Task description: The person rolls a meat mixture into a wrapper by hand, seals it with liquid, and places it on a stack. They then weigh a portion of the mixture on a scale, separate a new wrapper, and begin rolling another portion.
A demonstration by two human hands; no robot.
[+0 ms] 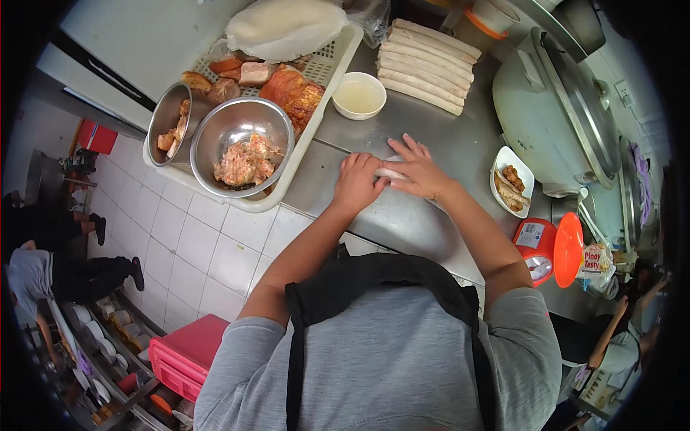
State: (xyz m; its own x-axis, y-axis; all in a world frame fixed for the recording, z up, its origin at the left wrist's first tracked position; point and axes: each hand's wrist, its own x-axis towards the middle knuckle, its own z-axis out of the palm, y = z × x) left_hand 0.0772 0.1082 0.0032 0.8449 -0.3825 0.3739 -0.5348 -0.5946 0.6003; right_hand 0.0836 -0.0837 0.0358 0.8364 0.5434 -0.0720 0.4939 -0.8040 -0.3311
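Between my hands is a pale uncooked spring roll (pixel 390 174) on the steel counter, mostly covered by my fingers. My left hand (pixel 358 182) curls over its left end. My right hand (pixel 418 173) grips the other end between thumb and fingers, with some upper fingers stretched forward. Just beyond, a white bowl (pixel 359 96) holds a cloudy liquid. Several finished rolls (pixel 428 66) lie stacked at the back of the counter. Left of my hands, a steel bowl (pixel 243 147) contains a ground, pinkish filling (pixel 246 161).
A perforated white tray (pixel 305 154) carries meat pieces (pixel 291 93), a wrapped white bundle (pixel 285 27) and a smaller steel bowl (pixel 170 123). To the right are a white dish with fried rolls (pixel 511 188), a red container (pixel 535 248) and a large lidded pot (pixel 553 108). Other people stand at both sides.
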